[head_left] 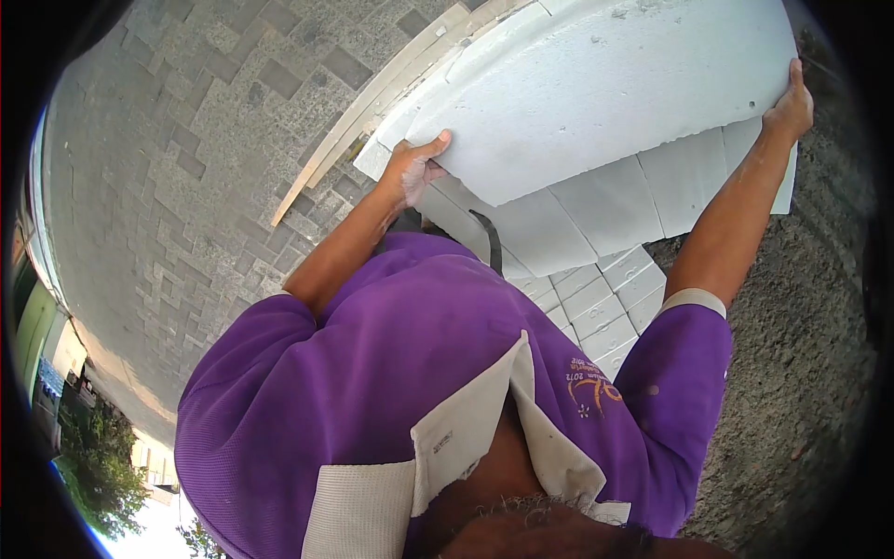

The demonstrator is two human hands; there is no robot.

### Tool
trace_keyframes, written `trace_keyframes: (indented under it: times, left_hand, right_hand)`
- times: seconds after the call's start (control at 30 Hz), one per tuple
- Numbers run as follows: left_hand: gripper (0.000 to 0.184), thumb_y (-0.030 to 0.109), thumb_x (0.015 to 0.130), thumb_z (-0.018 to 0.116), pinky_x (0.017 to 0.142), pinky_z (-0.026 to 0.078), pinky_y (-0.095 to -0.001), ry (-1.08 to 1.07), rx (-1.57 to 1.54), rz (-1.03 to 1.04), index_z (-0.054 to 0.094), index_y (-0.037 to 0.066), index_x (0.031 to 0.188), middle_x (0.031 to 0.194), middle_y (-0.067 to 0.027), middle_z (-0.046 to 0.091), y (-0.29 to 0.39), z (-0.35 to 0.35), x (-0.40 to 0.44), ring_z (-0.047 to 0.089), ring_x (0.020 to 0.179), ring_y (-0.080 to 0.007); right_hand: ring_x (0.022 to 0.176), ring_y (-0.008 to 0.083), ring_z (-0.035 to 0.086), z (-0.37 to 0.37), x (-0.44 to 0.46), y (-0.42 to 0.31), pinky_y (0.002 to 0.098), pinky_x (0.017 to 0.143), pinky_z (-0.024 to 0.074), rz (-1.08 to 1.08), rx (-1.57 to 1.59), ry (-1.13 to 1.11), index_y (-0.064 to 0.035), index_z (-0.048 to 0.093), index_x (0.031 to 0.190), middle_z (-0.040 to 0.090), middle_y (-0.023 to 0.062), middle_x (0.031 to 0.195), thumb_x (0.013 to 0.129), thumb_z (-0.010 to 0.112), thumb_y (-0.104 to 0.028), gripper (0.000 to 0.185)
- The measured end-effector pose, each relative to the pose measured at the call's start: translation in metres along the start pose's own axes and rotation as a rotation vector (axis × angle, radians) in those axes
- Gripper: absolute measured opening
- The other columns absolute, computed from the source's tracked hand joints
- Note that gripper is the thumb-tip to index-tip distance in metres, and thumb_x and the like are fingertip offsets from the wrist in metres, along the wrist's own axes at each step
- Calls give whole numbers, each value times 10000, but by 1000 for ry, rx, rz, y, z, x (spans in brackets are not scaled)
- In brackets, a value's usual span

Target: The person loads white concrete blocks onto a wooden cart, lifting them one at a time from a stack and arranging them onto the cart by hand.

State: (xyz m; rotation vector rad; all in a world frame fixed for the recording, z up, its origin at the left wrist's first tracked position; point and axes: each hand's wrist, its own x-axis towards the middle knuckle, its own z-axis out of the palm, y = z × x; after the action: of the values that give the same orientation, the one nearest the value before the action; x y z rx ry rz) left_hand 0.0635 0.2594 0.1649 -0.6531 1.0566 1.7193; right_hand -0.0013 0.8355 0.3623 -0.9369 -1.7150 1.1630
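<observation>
A large white aerated concrete block (605, 84), smooth-faced with small pits, lies tilted between my hands. My left hand (416, 168) grips its left near corner, with the thumb on top and the other fingers partly hidden beneath. At the far right end, my right hand (790, 112) is closed on the edge, with its thumb pointing up along the side. Both hands have pale dust on them. Under the held block, a row of similar white blocks (610, 196) shows, set side by side.
Lower down, smaller stacked white blocks (596, 303) stand close to my body. A dark strap (489, 238) hangs by the row. A wooden plank (321, 168) runs along the left side. Grey paving (186, 168) spreads left; rough ground (792, 373) lies right.
</observation>
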Motion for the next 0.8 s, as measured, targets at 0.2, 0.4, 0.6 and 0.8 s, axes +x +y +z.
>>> trace_keyframes:
  times: [0.2,0.4,0.6,0.8]
  left_hand:
    - [1128,880,845,221,1010,447,-593,-115,37,-112,217,-20,1525,1447,-342,394,46,-5,-13,490,1279,-502]
    - [892,631,936,487,948,487,-611,-126,19,-202,278,-25,1502,1425,-301,448,37,-19,23,559,1183,-525]
    - [793,572,968,473,924,496,-629,-89,-41,-218,342,-32,1465,1369,-276,518,28,-39,6,596,1152,-487]
    - [740,564,976,456,914,501,-628,-29,-26,-202,395,-9,1439,1341,-262,546,18,-57,0,619,1125,-449]
  right_hand:
    - [846,215,667,3,-19,-10,329,808,548,24,9,-37,92,636,1000,685,140,979,806,838,-228,426]
    - [866,181,636,5,-29,-19,311,803,519,-13,-91,-23,66,602,1050,660,118,983,807,831,-329,517]
    - [870,187,617,9,-67,-10,316,795,514,39,-195,-24,93,570,1090,641,136,995,805,815,-400,620]
    - [917,218,608,6,-82,10,332,830,505,20,-249,-25,130,560,1117,633,173,1020,794,803,-475,727]
